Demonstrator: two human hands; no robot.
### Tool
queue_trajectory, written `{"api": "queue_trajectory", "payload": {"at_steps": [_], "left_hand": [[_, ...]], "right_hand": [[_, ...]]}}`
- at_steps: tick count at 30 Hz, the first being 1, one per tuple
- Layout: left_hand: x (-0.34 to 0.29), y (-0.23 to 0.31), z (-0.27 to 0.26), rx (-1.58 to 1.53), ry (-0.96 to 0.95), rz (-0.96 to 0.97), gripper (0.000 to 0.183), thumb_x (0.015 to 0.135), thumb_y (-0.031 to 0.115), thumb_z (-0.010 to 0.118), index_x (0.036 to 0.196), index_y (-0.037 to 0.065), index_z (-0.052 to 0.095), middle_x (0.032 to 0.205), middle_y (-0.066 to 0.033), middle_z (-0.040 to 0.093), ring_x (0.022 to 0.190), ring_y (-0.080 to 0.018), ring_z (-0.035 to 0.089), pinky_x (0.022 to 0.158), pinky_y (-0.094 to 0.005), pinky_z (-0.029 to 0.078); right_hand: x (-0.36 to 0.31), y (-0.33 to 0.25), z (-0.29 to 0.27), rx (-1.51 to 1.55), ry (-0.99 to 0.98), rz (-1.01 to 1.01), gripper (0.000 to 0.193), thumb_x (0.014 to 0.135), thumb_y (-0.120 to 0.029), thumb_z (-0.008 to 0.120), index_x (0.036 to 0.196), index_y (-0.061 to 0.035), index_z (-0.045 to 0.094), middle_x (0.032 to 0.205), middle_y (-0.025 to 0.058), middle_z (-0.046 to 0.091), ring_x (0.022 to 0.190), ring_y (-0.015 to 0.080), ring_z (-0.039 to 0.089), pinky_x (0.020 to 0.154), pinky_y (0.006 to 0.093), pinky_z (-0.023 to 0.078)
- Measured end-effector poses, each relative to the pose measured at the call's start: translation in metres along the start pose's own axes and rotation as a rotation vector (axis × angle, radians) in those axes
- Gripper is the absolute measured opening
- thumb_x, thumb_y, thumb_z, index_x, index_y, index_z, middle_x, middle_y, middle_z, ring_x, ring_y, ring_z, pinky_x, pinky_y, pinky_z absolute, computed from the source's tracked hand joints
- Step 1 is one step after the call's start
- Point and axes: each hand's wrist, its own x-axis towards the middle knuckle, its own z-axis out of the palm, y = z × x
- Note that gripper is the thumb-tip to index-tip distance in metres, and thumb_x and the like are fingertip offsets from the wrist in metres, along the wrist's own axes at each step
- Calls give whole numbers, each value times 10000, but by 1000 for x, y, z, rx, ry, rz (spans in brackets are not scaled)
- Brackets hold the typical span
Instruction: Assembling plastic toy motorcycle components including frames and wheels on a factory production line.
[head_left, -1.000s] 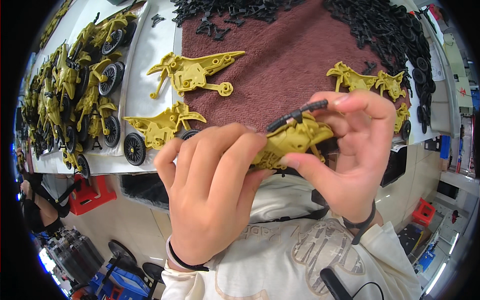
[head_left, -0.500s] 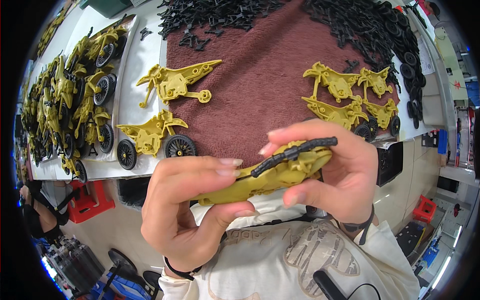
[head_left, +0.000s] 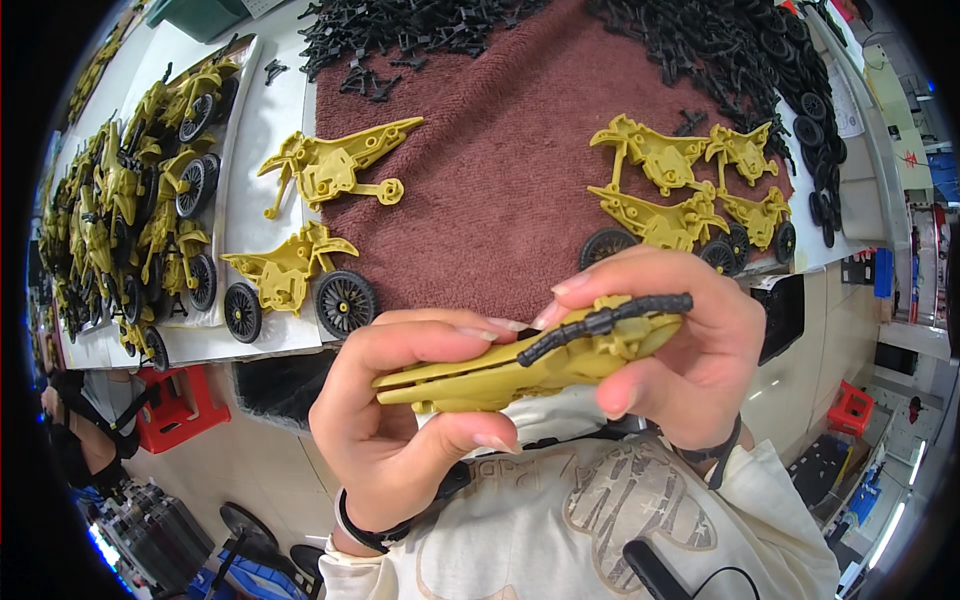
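Note:
Between both hands, in front of my chest, is a yellow toy motorcycle body (head_left: 545, 375) with a black handlebar (head_left: 605, 322) across its right end. My left hand (head_left: 385, 400) is closed on the left end, thumb below and fingers above. My right hand (head_left: 700, 350) grips the handlebar end the same way. A dark gap runs lengthwise along the body's left part. Past my left hand lie a yellow half-shell (head_left: 335, 165) on the towel's left edge and another half-shell (head_left: 283, 268) with two black wheels (head_left: 347, 303).
A dark red towel (head_left: 480, 215) covers the table's middle. More yellow half-shells (head_left: 660, 220), some with wheels, lie at its right. Black small parts (head_left: 410, 35) and wheels (head_left: 815, 120) heap along the back and right. Assembled toy motorcycles (head_left: 130, 190) crowd the left side; a red stool (head_left: 175, 410) stands below.
Both hands and the toy motorcycle body have shifted slightly right. The left fingers have slid along it, baring its left end and gap. The table view has moved slightly left.

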Motion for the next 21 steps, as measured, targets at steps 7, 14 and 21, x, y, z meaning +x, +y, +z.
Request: {"api": "queue_trajectory", "payload": {"at_steps": [7, 14, 21], "left_hand": [[-3, -4, 4, -81, 48, -12, 418, 765, 116, 822, 1046, -52, 561, 1051, -235, 639, 983, -270, 673, 851, -339, 554], [-4, -4, 3, -114, 41, -5, 433, 769, 156, 825, 1039, -49, 556, 1036, -239, 641, 981, -271, 672, 842, -336, 551], [5, -5, 5, -146, 11, -10, 467, 797, 79, 787, 1133, -80, 505, 1122, -302, 623, 1065, -300, 638, 898, -380, 534]], "right_hand": [[-3, 3, 1, -122, 22, -160, 636, 752, -433, 803, 1087, 75, 617, 908, 171, 685, 827, 202, 674, 718, 278, 509], [-3, 1, -4, -186, -11, -142, 620, 762, -442, 786, 1070, 67, 614, 909, 161, 686, 795, 184, 664, 702, 260, 503], [-5, 8, 3, 134, 113, 44, 626, 756, -381, 828, 1099, 80, 581, 1008, 184, 645, 926, 238, 670, 832, 335, 540]]}}
